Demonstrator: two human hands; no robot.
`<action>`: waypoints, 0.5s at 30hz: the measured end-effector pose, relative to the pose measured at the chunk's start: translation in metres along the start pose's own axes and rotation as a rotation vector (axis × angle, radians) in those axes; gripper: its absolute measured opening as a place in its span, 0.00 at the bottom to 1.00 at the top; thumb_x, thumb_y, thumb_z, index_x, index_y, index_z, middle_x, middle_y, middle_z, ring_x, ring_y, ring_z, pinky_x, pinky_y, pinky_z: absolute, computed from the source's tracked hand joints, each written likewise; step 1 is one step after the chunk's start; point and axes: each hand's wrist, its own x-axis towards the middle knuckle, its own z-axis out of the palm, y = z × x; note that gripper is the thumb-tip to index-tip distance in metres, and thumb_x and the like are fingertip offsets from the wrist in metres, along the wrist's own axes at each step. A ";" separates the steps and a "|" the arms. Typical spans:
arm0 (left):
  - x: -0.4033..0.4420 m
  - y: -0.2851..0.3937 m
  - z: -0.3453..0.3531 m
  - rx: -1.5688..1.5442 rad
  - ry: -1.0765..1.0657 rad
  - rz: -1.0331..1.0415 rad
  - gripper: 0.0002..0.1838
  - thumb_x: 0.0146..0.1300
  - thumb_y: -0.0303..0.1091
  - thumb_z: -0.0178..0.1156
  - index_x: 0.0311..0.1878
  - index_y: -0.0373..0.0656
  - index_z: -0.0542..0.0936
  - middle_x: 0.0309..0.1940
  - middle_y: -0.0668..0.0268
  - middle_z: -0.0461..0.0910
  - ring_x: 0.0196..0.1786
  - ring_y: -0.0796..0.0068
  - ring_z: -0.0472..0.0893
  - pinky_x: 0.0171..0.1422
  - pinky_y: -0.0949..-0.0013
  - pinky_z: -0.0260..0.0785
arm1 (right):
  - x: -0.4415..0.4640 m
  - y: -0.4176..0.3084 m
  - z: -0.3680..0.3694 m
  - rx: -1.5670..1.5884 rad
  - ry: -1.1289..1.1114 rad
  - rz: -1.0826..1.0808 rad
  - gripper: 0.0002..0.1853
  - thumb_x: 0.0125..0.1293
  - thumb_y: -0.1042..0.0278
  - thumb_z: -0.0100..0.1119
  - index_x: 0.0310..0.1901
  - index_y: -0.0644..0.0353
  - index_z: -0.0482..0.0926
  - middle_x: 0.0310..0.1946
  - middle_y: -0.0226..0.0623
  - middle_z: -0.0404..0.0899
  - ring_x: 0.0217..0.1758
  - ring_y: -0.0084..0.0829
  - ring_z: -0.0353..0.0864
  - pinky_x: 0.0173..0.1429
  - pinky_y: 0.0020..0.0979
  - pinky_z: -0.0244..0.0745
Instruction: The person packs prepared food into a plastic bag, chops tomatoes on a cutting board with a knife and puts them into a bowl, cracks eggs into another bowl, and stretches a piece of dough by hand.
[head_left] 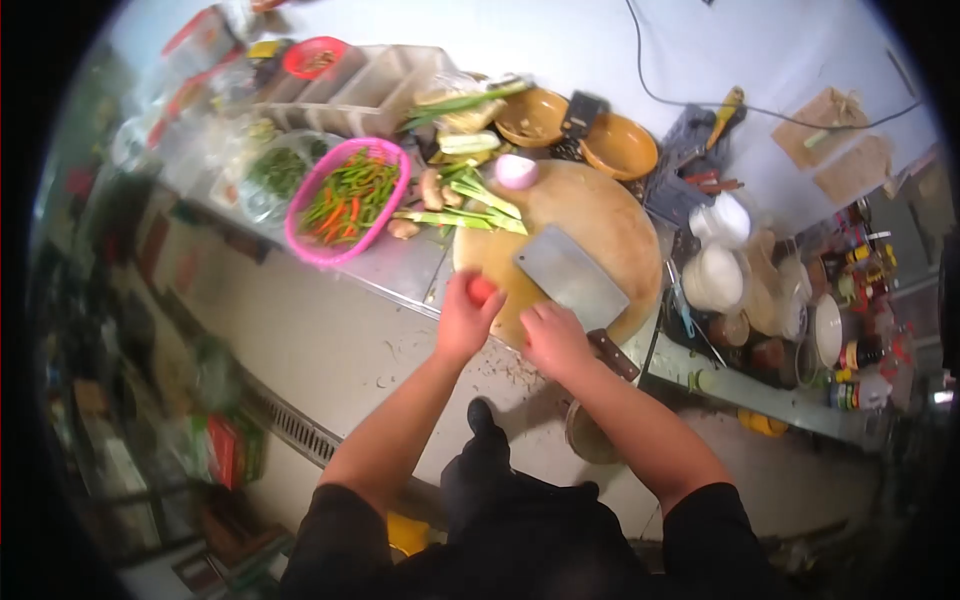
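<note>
My left hand is closed around a round red vegetable, perhaps a tomato, partly covered by the fingers. It is over the near left edge of the round wooden chopping board. My right hand is at the board's near edge with its fingers curled together; whatever they may hold is hidden. Just beyond it, a cleaver lies flat on the board, its brown handle pointing toward me past my right wrist. Cut green stalks and a peeled purple onion rest at the board's far left.
Left of the board stands a pink basket of green and red peppers, with ginger beside it. Behind are two brown bowls and compartmented trays. White containers and bottles crowd the right. Scraps litter the floor below.
</note>
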 end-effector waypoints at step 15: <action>0.075 -0.022 0.024 0.443 -0.127 0.436 0.26 0.52 0.32 0.67 0.55 0.40 0.71 0.60 0.50 0.70 0.65 0.48 0.68 0.68 0.55 0.61 | -0.076 0.059 -0.032 0.207 -0.012 0.568 0.28 0.53 0.70 0.60 0.58 0.57 0.67 0.43 0.48 0.75 0.49 0.51 0.76 0.51 0.44 0.75</action>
